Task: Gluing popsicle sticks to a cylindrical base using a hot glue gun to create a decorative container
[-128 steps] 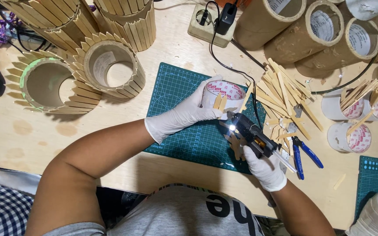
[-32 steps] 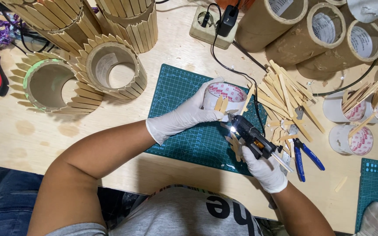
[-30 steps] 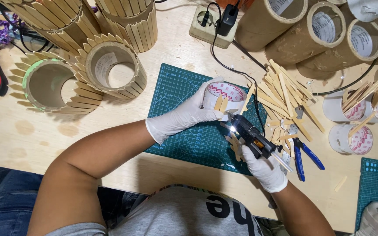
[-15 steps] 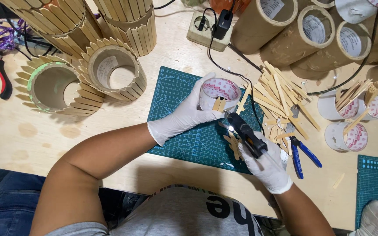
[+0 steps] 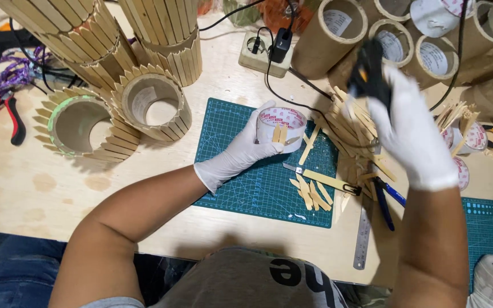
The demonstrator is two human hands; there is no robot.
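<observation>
Left arm: it is stretched forward over the table's near edge and bent a little, so the gloved hand is laid over the green cutting mat [image 5: 241, 182].
Left hand [image 5: 241, 154]: it is curled round the side of a tape roll [image 5: 281, 128]. The fingers are wrapped on the roll's near left side, at about 8 o'clock from its middle.
Tape roll: it is held upright on the mat, near the mat's top edge. Two small wooden sticks [image 5: 279, 133] are seen stuck on its front wall.
Right arm: it is raised up high from the 5 o'clock corner, with the wrist lifted well above the table.
Right hand [image 5: 415, 137]: it is gloved and closed round a black glue gun [image 5: 369, 71]. The gun is blurred, so the finger grip cannot be told well.
Glue gun: it is held up in the air at about 2 o'clock from the tape roll, over a pile of wooden sticks [image 5: 352, 122].
On the mat: a yellow craft knife [image 5: 323, 178] is laid at 5 o'clock from the roll, with cut stick pieces [image 5: 309, 194] just beside it.
Near the right arm: a steel ruler [image 5: 363, 234] and blue-handled pliers [image 5: 388, 197] are laid on the table.
Far left: stick-covered tubes [image 5: 152, 105] are stood at 10 o'clock from the roll.
</observation>
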